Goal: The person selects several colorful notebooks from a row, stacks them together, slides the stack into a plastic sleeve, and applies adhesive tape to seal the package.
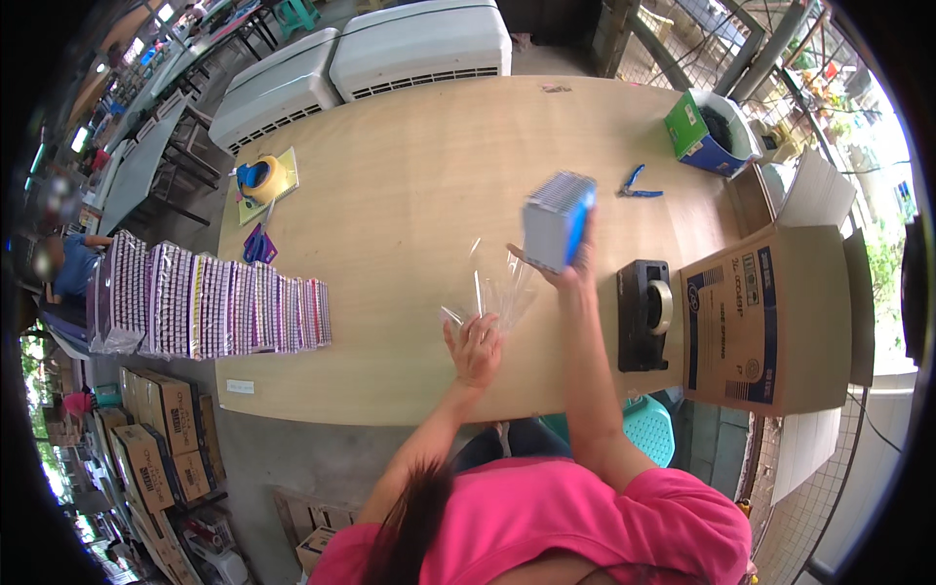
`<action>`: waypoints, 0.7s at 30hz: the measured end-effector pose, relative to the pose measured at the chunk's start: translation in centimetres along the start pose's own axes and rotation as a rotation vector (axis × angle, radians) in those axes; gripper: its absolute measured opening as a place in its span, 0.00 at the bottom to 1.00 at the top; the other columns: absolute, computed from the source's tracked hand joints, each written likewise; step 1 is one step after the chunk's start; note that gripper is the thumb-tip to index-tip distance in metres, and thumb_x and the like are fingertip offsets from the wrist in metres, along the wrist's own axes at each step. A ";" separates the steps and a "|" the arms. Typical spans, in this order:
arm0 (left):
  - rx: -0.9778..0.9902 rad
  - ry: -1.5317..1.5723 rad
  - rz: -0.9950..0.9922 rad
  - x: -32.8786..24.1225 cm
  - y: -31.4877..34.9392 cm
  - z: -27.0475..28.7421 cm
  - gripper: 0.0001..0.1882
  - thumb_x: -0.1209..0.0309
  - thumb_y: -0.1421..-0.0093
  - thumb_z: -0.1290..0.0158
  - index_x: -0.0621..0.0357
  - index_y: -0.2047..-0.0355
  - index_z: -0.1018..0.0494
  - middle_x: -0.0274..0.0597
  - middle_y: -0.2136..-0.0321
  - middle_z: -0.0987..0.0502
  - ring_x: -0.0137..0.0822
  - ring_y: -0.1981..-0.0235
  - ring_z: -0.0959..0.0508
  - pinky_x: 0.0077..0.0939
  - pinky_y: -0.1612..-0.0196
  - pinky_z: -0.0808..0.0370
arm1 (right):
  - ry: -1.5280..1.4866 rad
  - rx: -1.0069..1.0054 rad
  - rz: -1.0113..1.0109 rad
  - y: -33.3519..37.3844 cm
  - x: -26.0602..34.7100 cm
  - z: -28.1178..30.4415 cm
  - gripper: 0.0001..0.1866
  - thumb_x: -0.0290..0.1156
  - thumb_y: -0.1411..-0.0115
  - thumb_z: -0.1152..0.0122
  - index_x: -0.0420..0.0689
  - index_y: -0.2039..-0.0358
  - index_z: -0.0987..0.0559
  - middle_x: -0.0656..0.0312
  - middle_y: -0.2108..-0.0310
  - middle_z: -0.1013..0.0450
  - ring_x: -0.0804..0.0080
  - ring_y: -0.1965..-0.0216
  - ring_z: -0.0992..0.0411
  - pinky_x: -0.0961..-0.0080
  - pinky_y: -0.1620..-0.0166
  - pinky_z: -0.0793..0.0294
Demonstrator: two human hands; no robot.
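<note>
My right hand (pixel 575 265) holds up a stack of small flat boxes (pixel 556 220), grey on its face with a blue side, above the wooden table (pixel 409 166). My left hand (pixel 475 348) rests on the table and pinches the near end of a clear plastic bag (pixel 497 288), which lies crumpled between the two hands. The stack hangs just over the bag's far end.
A black tape dispenser (pixel 643 314) sits right of my right hand, beside an open cardboard carton (pixel 756 322). Rows of wrapped purple-and-white packs (pixel 219 302) line the table's left edge. Blue pliers (pixel 636 182), a green-blue box (pixel 707 132), a yellow tape roll (pixel 263 178) lie farther off.
</note>
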State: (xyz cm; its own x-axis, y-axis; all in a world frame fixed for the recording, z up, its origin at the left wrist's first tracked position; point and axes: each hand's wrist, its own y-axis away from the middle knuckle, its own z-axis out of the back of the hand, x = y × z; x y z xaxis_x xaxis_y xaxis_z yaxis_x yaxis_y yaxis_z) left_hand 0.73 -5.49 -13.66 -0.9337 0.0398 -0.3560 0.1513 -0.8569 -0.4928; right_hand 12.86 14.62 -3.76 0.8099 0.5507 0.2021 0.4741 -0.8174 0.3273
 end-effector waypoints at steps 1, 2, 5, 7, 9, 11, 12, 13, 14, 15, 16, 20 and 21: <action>0.004 0.017 -0.016 -0.3 -0.2 -0.2 0.07 0.67 0.50 0.38 0.49 0.74 0.27 0.21 0.52 0.25 0.32 0.47 0.28 0.59 0.33 0.54 | 0.065 -0.061 0.003 -1.7 -0.4 0.2 0.49 0.72 0.55 0.36 0.60 0.37 0.35 0.58 0.39 0.35 0.51 0.39 0.37 0.25 0.43 0.50; 0.002 0.028 -0.027 -0.6 -0.6 -0.3 0.07 0.67 0.50 0.38 0.49 0.74 0.27 0.21 0.52 0.25 0.32 0.47 0.28 0.60 0.33 0.54 | 0.131 -0.117 -0.002 -3.4 -0.7 0.3 0.51 0.73 0.56 0.36 0.61 0.35 0.37 0.57 0.36 0.38 0.49 0.36 0.41 0.22 0.40 0.59; 0.028 -0.001 -0.042 -0.5 0.4 0.1 0.09 0.67 0.51 0.36 0.48 0.69 0.24 0.23 0.53 0.24 0.33 0.46 0.28 0.62 0.33 0.53 | 0.251 -0.539 -0.067 -6.2 -2.5 0.5 0.54 0.73 0.57 0.36 0.59 0.34 0.39 0.56 0.36 0.36 0.42 0.36 0.41 0.20 0.40 0.61; 0.171 -0.001 -0.066 0.7 2.5 2.3 0.12 0.66 0.51 0.36 0.47 0.65 0.23 0.25 0.52 0.24 0.34 0.45 0.28 0.64 0.34 0.53 | 0.281 -0.522 -0.087 -5.7 -3.7 2.5 0.55 0.74 0.56 0.37 0.56 0.34 0.39 0.54 0.34 0.41 0.41 0.34 0.47 0.20 0.40 0.63; 0.427 0.095 -0.134 0.4 7.4 7.0 0.13 0.65 0.49 0.37 0.46 0.63 0.24 0.27 0.51 0.24 0.36 0.44 0.27 0.64 0.34 0.52 | 0.301 -0.279 -0.044 -5.4 -1.4 6.9 0.52 0.75 0.54 0.41 0.55 0.35 0.37 0.52 0.37 0.38 0.39 0.37 0.41 0.16 0.44 0.52; 0.309 0.337 -0.196 0.7 9.3 12.9 0.25 0.63 0.49 0.37 0.46 0.50 0.27 0.30 0.52 0.23 0.39 0.44 0.27 0.66 0.35 0.52 | 0.300 0.007 0.035 -4.9 -0.8 10.7 0.49 0.72 0.49 0.42 0.51 0.36 0.36 0.51 0.40 0.33 0.45 0.42 0.33 0.28 0.45 0.36; 0.202 0.340 -0.204 0.1 6.6 15.0 0.25 0.63 0.49 0.37 0.47 0.50 0.27 0.31 0.52 0.23 0.39 0.44 0.27 0.65 0.35 0.51 | 0.274 0.018 0.124 -4.8 -0.7 11.8 0.48 0.70 0.48 0.42 0.50 0.37 0.36 0.52 0.42 0.32 0.47 0.44 0.31 0.34 0.46 0.32; 0.098 0.341 -0.210 -0.6 2.2 16.9 0.25 0.64 0.49 0.37 0.48 0.50 0.27 0.31 0.52 0.23 0.39 0.45 0.27 0.65 0.35 0.50 | 0.245 0.030 0.211 -4.5 -0.7 12.7 0.46 0.68 0.46 0.41 0.48 0.37 0.36 0.52 0.43 0.31 0.50 0.46 0.29 0.39 0.47 0.29; -0.007 0.331 -0.205 -0.8 -1.1 17.5 0.25 0.64 0.49 0.37 0.48 0.50 0.26 0.31 0.52 0.22 0.40 0.45 0.27 0.64 0.35 0.49 | 0.215 0.044 0.284 -4.4 -1.2 13.1 0.45 0.66 0.45 0.40 0.46 0.38 0.36 0.53 0.45 0.30 0.53 0.48 0.27 0.45 0.48 0.25; 0.095 0.369 -0.182 -0.4 -3.0 16.5 0.23 0.64 0.48 0.37 0.49 0.51 0.26 0.32 0.53 0.22 0.41 0.46 0.26 0.63 0.35 0.49 | 0.252 0.006 0.288 -4.1 -1.9 12.9 0.45 0.66 0.45 0.40 0.45 0.38 0.36 0.53 0.45 0.29 0.55 0.48 0.27 0.48 0.47 0.25; 0.199 0.409 -0.155 0.1 -4.3 14.8 0.22 0.63 0.47 0.38 0.51 0.51 0.26 0.34 0.55 0.21 0.43 0.47 0.26 0.62 0.34 0.48 | 0.290 -0.035 0.289 -3.6 -2.6 12.4 0.46 0.66 0.46 0.40 0.44 0.38 0.36 0.53 0.45 0.29 0.56 0.48 0.27 0.51 0.46 0.25; 0.415 0.153 -0.248 4.6 1.2 5.6 0.24 0.66 0.48 0.38 0.53 0.50 0.27 0.35 0.57 0.21 0.44 0.51 0.25 0.54 0.36 0.41 | 0.177 0.115 0.237 -0.4 -2.3 9.4 0.46 0.67 0.47 0.40 0.46 0.38 0.35 0.53 0.46 0.29 0.51 0.48 0.28 0.40 0.46 0.27; 0.300 0.151 -0.246 4.6 1.1 4.7 0.26 0.66 0.48 0.38 0.52 0.48 0.29 0.34 0.57 0.21 0.43 0.51 0.24 0.54 0.37 0.40 | 0.110 0.200 0.196 1.2 -2.0 8.0 0.46 0.68 0.47 0.40 0.47 0.38 0.35 0.53 0.46 0.29 0.50 0.48 0.28 0.38 0.47 0.28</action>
State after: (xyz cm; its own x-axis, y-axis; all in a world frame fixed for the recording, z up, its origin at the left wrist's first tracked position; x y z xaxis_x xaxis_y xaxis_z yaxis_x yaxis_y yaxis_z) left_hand -4.92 -8.68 -12.07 -0.8686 0.3179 -0.3801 -0.1926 -0.9233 -0.3322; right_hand 14.58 11.17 -11.16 0.8557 0.3852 0.3455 0.3800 -0.9210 0.0857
